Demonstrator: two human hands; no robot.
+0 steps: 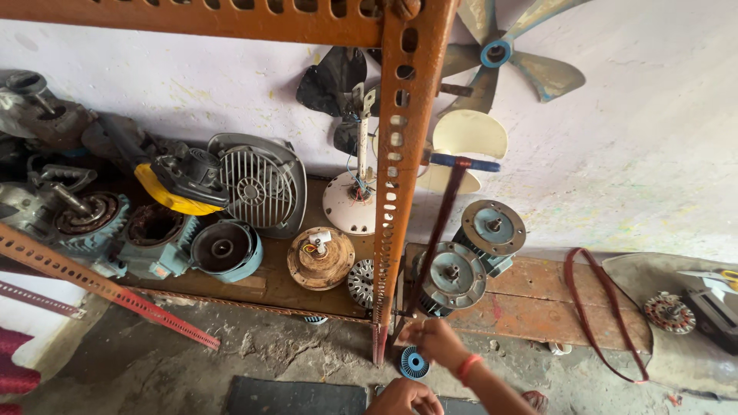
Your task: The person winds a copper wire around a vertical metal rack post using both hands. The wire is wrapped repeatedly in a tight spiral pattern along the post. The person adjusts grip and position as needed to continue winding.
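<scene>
My right hand point(434, 340), an orange band on its wrist, reaches in from the lower right and grips the lower end of a long dark red rod point(440, 230). The rod slants up to a blue crosspiece point(466, 163) near the wall. It passes in front of a grey-blue round motor point(452, 277) on the low wooden shelf point(530, 303). Just under this hand a small blue ribbed disc point(413, 363) lies on the floor. My left hand point(404, 398) sits at the bottom edge with curled fingers, partly cut off; whether it holds anything is hidden.
A rusty slotted rack upright point(401, 192) stands just left of the rod. Several motors, a grille cover point(261, 184) and a rusty rotor point(320, 258) crowd the shelf. Fan blades point(523, 58) hang on the wall. A red belt point(603, 315), a red slotted bar point(115, 296) and a dark mat point(296, 398) lie low.
</scene>
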